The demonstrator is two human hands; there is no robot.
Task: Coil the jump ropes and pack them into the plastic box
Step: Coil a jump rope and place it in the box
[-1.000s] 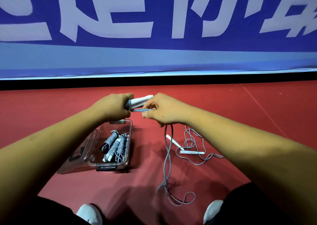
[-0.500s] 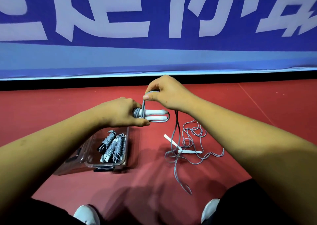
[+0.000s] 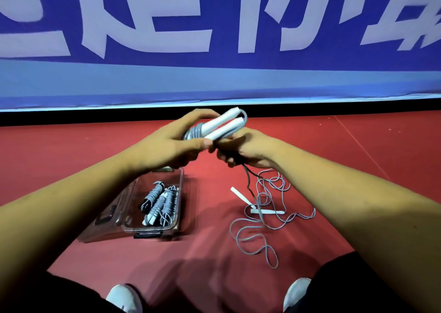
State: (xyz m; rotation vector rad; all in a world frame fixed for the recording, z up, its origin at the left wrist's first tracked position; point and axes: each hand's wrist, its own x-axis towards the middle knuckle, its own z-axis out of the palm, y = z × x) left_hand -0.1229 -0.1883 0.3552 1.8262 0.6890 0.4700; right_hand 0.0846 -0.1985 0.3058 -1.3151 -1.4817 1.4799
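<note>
Head view: left hand (image 3: 167, 147) and right hand (image 3: 249, 149) grip a jump rope (image 3: 220, 124).

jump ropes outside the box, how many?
2. The held rope is up in front: left hand grips its handles, right hand holds its cord. The loose rope lies uncoiled on the floor, right of the plastic box. None looks hidden.

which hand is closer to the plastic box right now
Left. The left hand, gripping the jump rope by its handles, sits just above the far end of the plastic box. The right hand, holding the cord, is off to the box's right.
</note>
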